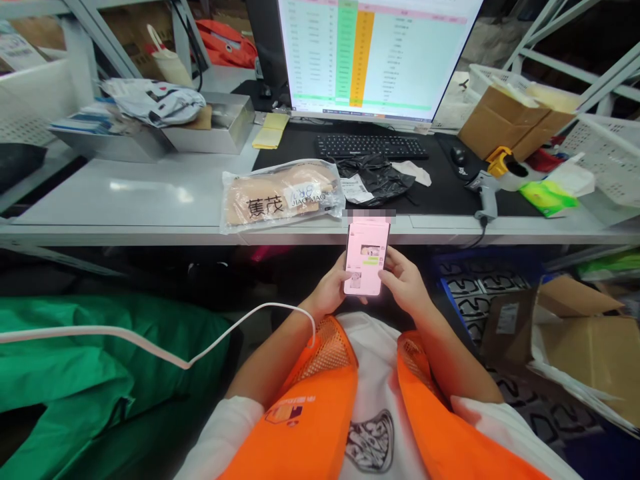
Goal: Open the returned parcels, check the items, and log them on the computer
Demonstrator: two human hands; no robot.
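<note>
Bright orange mesh-trimmed vest panels (295, 420) are hanging open over a white printed T-shirt (373, 353), and just beyond them the person is holding a slim flat phone with a glowing pink screen (367, 257), just in front of a smooth grey table (75, 200). Fingers of the left hand (331, 287) and right hand (404, 277) are curling round its opposite sides, gripping it, thumbs at the edges. A thin white cable (187, 365) is arching across the left forearm, over crumpled green fabric (100, 373). Beyond the phone, a glossy clear packet of beige rounded shapes (280, 193) and a wrinkled black plastic bag (383, 180) are crowding the tabletop, below a black keyboard (370, 147). A grey handheld scanner (485, 193) is resting rightward; an open brown cardboard box (585, 340) is gaping beside the right arm.
</note>
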